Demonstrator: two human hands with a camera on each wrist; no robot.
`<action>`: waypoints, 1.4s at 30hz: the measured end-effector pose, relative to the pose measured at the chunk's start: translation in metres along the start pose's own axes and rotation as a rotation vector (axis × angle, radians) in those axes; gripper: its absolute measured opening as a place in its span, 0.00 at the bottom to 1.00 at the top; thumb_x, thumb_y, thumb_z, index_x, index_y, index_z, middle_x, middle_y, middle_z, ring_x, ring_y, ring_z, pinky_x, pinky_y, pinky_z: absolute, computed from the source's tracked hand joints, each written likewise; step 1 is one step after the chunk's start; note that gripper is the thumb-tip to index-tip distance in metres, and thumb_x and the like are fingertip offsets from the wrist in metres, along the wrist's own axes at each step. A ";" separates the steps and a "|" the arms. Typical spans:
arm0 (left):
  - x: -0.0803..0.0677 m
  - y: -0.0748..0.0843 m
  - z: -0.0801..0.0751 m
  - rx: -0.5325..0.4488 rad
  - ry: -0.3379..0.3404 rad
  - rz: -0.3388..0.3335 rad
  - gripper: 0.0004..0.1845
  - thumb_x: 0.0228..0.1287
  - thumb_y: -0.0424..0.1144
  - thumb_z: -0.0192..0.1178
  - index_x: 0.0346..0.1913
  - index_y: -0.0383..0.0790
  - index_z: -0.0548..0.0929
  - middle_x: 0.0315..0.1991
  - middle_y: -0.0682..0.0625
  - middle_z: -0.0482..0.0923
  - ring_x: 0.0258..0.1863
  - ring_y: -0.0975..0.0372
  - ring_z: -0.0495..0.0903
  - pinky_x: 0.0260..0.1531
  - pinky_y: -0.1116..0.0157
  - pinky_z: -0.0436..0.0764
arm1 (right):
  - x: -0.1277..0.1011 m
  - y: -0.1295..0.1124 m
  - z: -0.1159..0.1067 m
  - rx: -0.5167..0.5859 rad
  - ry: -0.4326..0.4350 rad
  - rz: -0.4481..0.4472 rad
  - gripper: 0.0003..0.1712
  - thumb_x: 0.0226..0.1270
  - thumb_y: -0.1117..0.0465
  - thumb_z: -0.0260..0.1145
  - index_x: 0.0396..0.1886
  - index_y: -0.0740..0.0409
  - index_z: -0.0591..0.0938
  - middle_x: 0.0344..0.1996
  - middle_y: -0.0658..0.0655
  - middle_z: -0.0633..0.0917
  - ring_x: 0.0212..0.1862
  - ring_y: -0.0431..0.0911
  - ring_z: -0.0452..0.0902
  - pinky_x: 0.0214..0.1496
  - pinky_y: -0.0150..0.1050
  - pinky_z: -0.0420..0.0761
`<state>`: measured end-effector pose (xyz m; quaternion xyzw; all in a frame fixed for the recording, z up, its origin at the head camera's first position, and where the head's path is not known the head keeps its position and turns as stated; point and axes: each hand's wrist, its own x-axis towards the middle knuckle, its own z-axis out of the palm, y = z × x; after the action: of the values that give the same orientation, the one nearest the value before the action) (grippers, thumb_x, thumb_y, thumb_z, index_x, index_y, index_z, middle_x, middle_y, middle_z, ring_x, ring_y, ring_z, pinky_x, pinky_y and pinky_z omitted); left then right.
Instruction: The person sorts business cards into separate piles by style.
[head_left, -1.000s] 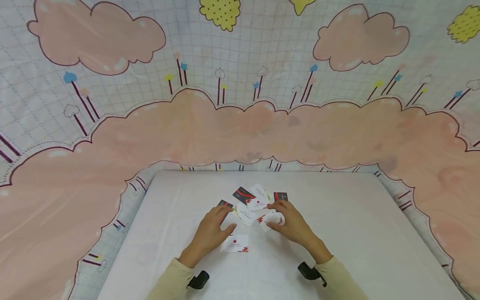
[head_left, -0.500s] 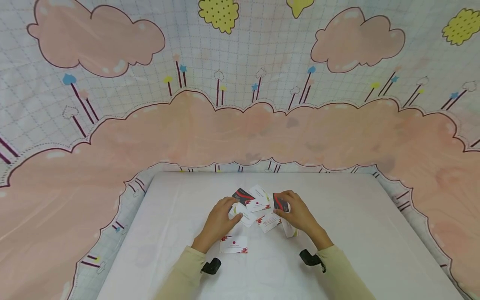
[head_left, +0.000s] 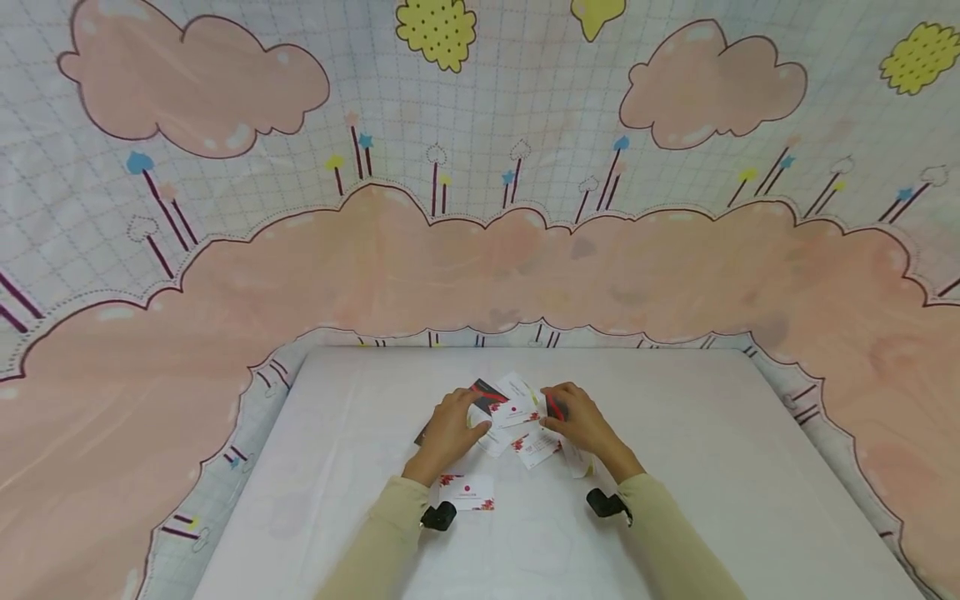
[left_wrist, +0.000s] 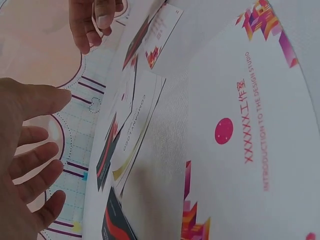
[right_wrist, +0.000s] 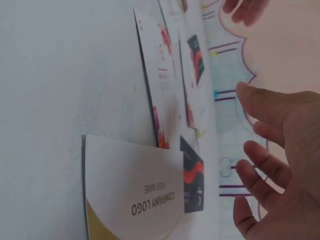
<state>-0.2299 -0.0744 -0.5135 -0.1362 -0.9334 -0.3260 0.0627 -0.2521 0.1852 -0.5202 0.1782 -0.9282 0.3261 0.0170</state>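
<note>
Several business cards lie spread on the white table, some overlapping. My left hand (head_left: 450, 427) hovers over the left side of the spread, fingers loosely bent with nothing between them. A dark card with a red stripe (head_left: 489, 395) shows beyond its fingertips. My right hand (head_left: 583, 423) is above the right side, also holding nothing and partly covering another dark card (head_left: 557, 407). Below it lies a white "COMPANY LOGO" card (right_wrist: 135, 185). White cards with red-orange corners (head_left: 514, 412) lie between the hands. Nearer the front, a similar single card (left_wrist: 225, 125) lies apart.
The white-covered table (head_left: 675, 500) extends around the cards. Behind it hangs a cloth backdrop (head_left: 480, 267) printed with pink clouds. Black wrist cameras (head_left: 439, 516) sit by both sleeves.
My left hand has moved right and farther over the cards, uncovering a dark card's edge on its left. My right hand has shifted slightly, exposing a white card below it.
</note>
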 end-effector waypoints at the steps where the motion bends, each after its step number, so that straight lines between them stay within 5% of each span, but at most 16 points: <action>1: 0.002 0.000 0.002 0.003 -0.002 -0.001 0.28 0.59 0.43 0.70 0.61 0.37 0.77 0.60 0.39 0.76 0.61 0.46 0.74 0.61 0.46 0.73 | 0.002 0.000 0.001 -0.001 -0.006 0.005 0.31 0.61 0.57 0.72 0.64 0.58 0.76 0.58 0.62 0.77 0.61 0.59 0.72 0.64 0.59 0.73; 12: 0.020 -0.009 0.020 0.078 -0.052 -0.026 0.30 0.57 0.45 0.71 0.61 0.37 0.78 0.60 0.37 0.77 0.60 0.45 0.75 0.59 0.44 0.73 | 0.021 0.008 0.016 -0.024 -0.032 0.038 0.30 0.59 0.57 0.73 0.62 0.57 0.78 0.56 0.62 0.79 0.59 0.59 0.74 0.64 0.60 0.70; 42: 0.027 -0.020 0.038 0.131 -0.088 -0.070 0.29 0.53 0.48 0.73 0.58 0.39 0.81 0.55 0.39 0.76 0.56 0.46 0.73 0.54 0.44 0.71 | 0.030 0.011 0.029 -0.170 -0.083 0.073 0.29 0.61 0.53 0.72 0.63 0.51 0.78 0.52 0.60 0.79 0.54 0.55 0.74 0.60 0.57 0.73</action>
<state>-0.2624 -0.0604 -0.5495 -0.1134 -0.9587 -0.2601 0.0190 -0.2816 0.1661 -0.5452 0.1555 -0.9584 0.2387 -0.0182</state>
